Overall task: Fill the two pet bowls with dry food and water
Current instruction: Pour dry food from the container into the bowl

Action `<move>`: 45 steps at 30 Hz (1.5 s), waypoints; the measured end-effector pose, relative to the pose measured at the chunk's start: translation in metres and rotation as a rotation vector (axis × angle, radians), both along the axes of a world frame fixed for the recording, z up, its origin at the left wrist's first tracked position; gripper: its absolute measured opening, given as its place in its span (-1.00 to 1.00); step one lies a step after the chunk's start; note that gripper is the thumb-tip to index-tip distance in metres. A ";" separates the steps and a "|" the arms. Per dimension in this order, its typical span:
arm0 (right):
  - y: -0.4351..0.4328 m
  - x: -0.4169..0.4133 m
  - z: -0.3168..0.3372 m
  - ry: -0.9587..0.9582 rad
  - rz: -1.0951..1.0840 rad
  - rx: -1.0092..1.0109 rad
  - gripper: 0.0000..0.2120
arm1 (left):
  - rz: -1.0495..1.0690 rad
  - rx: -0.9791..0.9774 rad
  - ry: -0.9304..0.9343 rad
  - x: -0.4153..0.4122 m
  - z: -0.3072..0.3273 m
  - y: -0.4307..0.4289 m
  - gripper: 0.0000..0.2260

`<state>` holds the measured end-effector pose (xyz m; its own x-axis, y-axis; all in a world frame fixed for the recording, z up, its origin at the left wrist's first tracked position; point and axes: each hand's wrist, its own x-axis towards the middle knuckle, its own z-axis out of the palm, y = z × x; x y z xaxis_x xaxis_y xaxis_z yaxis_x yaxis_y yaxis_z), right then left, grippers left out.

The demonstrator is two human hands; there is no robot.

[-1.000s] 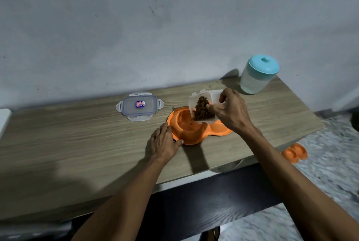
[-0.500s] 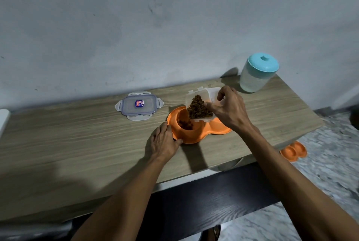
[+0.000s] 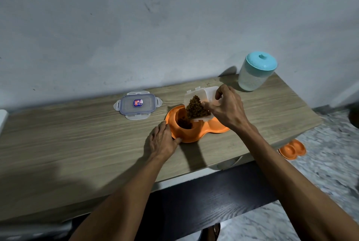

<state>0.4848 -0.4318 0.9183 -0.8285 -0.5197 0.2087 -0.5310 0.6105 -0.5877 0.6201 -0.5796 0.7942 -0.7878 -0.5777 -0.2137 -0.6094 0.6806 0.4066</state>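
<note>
The right hand (image 3: 226,109) grips a small clear plastic food container (image 3: 202,98), fingers over its upturned base and thumb on the near side, tipping it steeply down and to the left. Brown dry kibble (image 3: 197,107) is heaped against the lowered mouth and spills over the lip into the left well of an orange double pet bowl (image 3: 196,134), where a small dark pile has gathered.

The left hand (image 3: 164,140) lies palm down on the wooden tabletop (image 3: 77,143), fingers loosely spread, fingertips and thumb pressed to the bowl's left rim — it closes on nothing and only steadies the dish. The bowl's right well is mostly hidden behind the right hand and the container, so whether it holds anything cannot be told.

Left of the bowl, near but apart, the container's clip-lock lid (image 3: 137,105) lies flat. At the table's far right corner, well apart, stands a frosted jug with a turquoise lid (image 3: 256,73), closed. A second orange double bowl (image 3: 292,148) sits on the floor beyond the table's right edge.

The step in hand looks like the dry-food pour, partly done. Next, probably, the container must be levelled once the well is full and set down, then the jug fetched and opened — assuming it holds the water — for the other well.
</note>
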 end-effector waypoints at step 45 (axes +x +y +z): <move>-0.082 -0.132 -0.056 -0.593 -0.096 -0.181 -0.87 | 0.254 0.045 -0.033 -0.029 -0.004 0.027 -0.04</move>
